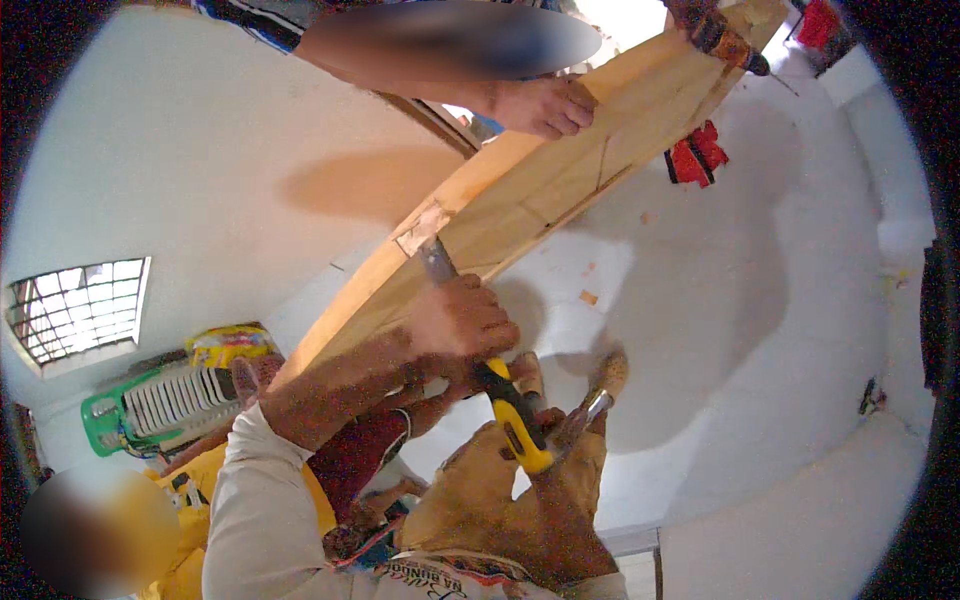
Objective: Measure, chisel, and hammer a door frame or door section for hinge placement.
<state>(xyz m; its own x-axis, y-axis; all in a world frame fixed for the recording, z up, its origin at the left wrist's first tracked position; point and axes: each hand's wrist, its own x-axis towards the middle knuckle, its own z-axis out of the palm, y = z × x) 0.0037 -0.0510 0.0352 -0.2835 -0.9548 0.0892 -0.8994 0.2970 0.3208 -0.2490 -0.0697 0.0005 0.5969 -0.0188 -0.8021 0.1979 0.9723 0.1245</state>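
Note:
My left hand (462,322) is wrapped round a chisel (508,405) with a yellow-and-black handle. Its grey blade rests at a pale, cut recess (424,228) in the edge of a long wooden door or panel (530,190), which stands on its side. Close to the chisel's butt end is a shiny metal hammer head (582,422). My right hand (546,419), partly hidden behind the chisel handle, appears closed on the hammer; the hammer's handle cannot be made out. Farther along the panel's edge lies a co-worker's hand (550,108).
A power drill (730,45) is at the panel's far end. A red-and-black item (698,155) and wood chips (588,298) lie on the pale floor (690,330). A person in yellow (190,500) is close at my left, near a green-and-white slatted object (165,405) and a barred window (80,310).

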